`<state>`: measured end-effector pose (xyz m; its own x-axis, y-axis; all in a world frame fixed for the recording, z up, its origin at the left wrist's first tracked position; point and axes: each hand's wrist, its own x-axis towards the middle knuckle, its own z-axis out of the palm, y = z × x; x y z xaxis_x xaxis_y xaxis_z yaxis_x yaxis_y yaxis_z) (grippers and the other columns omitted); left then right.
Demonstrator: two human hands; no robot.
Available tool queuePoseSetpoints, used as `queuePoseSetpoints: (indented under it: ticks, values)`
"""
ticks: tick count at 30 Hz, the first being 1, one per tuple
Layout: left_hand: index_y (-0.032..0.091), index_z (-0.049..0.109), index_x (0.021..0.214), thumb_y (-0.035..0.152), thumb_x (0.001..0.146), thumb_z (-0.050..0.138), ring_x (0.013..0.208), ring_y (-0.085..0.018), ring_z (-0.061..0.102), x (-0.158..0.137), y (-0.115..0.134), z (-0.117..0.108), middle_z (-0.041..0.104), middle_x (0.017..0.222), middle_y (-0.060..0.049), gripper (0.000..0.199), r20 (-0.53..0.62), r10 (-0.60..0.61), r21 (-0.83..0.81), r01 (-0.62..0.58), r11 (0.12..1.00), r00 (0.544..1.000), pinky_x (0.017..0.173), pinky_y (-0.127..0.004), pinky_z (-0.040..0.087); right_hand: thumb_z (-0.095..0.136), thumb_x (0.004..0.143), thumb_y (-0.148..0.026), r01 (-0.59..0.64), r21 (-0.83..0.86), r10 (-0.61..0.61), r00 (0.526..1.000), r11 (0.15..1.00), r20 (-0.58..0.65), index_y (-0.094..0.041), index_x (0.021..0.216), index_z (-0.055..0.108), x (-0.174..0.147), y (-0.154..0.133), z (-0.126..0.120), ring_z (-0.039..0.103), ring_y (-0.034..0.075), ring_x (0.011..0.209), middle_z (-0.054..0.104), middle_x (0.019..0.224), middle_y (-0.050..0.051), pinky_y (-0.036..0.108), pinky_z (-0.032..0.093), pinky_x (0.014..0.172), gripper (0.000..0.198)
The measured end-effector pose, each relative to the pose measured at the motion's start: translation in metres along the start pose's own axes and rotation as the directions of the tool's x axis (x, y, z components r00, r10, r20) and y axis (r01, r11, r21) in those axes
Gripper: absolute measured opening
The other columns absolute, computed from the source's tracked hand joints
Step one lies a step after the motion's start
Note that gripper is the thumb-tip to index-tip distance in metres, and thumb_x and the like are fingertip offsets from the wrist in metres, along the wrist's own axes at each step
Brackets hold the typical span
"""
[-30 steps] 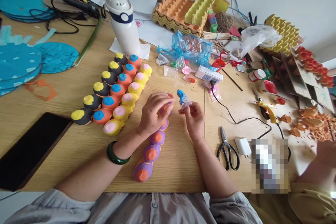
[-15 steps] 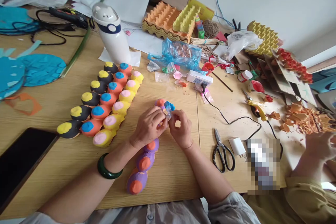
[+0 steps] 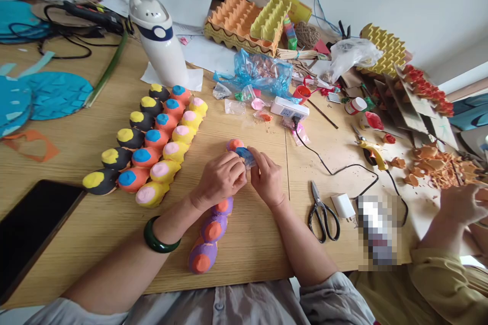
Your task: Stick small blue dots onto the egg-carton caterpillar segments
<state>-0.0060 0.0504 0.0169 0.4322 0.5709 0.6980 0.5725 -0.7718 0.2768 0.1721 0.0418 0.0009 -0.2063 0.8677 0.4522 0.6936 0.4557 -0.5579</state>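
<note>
Between my two hands is a small clear plastic bag [image 3: 246, 156] with a soft blue lump, which looks like modelling clay, inside. My left hand [image 3: 220, 176] pinches the bag from the left, its fingers curled. My right hand [image 3: 268, 175] grips the other side with thumb and forefinger. Under my hands lies a strip of purple egg-carton cups [image 3: 214, 228] topped with orange discs; its middle is hidden by my left hand. To the left stand rows of painted cups: black with yellow tops [image 3: 129, 138], orange with blue tops [image 3: 157, 138] and yellow with pink tops [image 3: 174, 151].
Scissors [image 3: 322, 216], a white charger [image 3: 343, 206] and a glue gun [image 3: 373, 155] lie to the right, with a power strip [image 3: 290, 109] ahead. A white bottle [image 3: 162, 51] stands behind the cups. A phone [image 3: 38, 233] lies at left; a co-worker's hand [image 3: 463, 205] is at far right.
The blue lump stuck out above my fingers before; now it sits lower and flatter under the plastic. My right fingers have stretched forward over the bag.
</note>
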Motion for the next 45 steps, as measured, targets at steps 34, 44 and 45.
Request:
queuePoseSetpoints:
  ticks: [34, 44, 45]
  values:
    - [0.02, 0.069, 0.088, 0.038, 0.107, 0.056, 0.053, -0.011, 0.065, -0.003, -0.006, -0.012, 0.074, 0.069, 0.001, 0.029, 0.0, -0.56, -0.315, 0.532, 0.786, 0.829, 0.055, -0.021, 0.049, 0.07, 0.098, -0.05, -0.351, 0.692, 0.31, 0.932, 0.631, 0.19, -0.03, 0.11, 0.08, 0.005, -0.017, -0.005, 0.068, 0.025, 0.119, 0.068, 0.13, 0.009, 0.031, 0.065, 0.078, 0.026]
    - [0.017, 0.073, 0.118, 0.049, 0.102, 0.062, 0.059, -0.015, 0.07, 0.002, -0.001, -0.009, 0.073, 0.07, 0.0, 0.038, 0.246, -0.676, -0.694, 0.613, 0.377, 0.694, 0.061, -0.023, 0.059, 0.078, 0.092, -0.047, -0.34, 0.758, 0.457, 0.887, 0.557, 0.063, -0.026, 0.101, 0.083, 0.007, -0.014, -0.001, 0.073, 0.019, 0.095, 0.073, 0.107, 0.006, 0.026, 0.062, 0.066, 0.023]
    - [0.016, 0.074, 0.116, 0.05, 0.1, 0.065, 0.064, -0.017, 0.074, 0.001, -0.002, -0.007, 0.077, 0.076, -0.002, 0.039, 0.265, -0.67, -0.697, 0.617, 0.364, 0.694, 0.066, -0.025, 0.062, 0.079, 0.092, -0.046, -0.344, 0.761, 0.463, 0.884, 0.55, 0.064, -0.026, 0.1, 0.083, 0.008, -0.013, -0.002, 0.073, 0.019, 0.095, 0.073, 0.105, 0.005, 0.026, 0.062, 0.067, 0.022]
